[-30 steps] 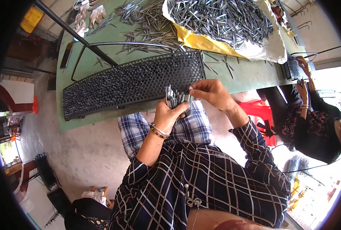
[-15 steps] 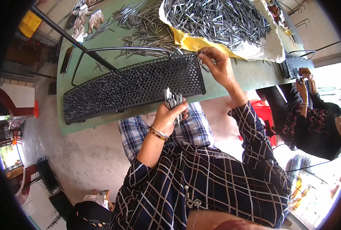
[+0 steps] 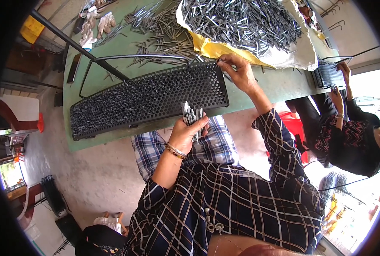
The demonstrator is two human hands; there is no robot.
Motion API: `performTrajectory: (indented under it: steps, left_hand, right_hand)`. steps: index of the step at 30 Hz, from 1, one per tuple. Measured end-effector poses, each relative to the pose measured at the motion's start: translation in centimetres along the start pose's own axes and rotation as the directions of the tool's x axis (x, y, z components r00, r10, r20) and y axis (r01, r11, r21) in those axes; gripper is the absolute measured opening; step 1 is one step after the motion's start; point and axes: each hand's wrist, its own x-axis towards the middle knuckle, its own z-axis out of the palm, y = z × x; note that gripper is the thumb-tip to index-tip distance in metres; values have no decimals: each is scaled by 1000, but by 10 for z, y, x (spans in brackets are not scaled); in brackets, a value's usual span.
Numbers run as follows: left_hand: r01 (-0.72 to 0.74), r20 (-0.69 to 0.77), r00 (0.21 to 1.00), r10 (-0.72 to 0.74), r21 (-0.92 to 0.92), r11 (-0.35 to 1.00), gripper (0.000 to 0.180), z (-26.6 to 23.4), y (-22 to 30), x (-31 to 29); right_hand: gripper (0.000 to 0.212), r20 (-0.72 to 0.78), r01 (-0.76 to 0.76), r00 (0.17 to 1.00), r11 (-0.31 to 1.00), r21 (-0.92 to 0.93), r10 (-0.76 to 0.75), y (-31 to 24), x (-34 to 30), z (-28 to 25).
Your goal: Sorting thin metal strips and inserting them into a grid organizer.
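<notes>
A long black perforated rack (image 3: pixel 213 87) lies along the table's near edge. Thin dark pieces crowd the holes of its left and middle stretch, while bare round holes show at the right end. Just below the rack, my left hand (image 3: pixel 186 133) is closed around a bundle of thin grey metal strips (image 3: pixel 192 115), their ends sticking up past the fingers. My right hand (image 3: pixel 241 76) is at the rack's far right corner, thumb and forefinger pinched at its upper rim. Whatever lies between those fingertips is too small to make out.
A large heap of metal strips (image 3: pixel 241 25) rests on a white and yellow sack (image 3: pixel 215 47). More loose strips (image 3: pixel 164 32) and work gloves (image 3: pixel 106 24) lie on the green table (image 3: pixel 262 81). At right, a co-worker (image 3: pixel 347 132) handles another rack (image 3: pixel 331 76). A red stool (image 3: pixel 289 123) stands between us.
My right hand has shifted slightly left along the rack's upper rim. My left hand keeps its bundle almost in place. The co-worker's one hand has moved up to the other rack.
</notes>
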Motion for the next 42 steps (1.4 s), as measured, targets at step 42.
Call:
performTrajectory:
  steps: [42]
  left_hand:
    - [-21,-28,999,16,-191,981,20,-9,4,-7]
  right_hand:
    - [19,211,-428,902,839,336,376,-74,-50,40]
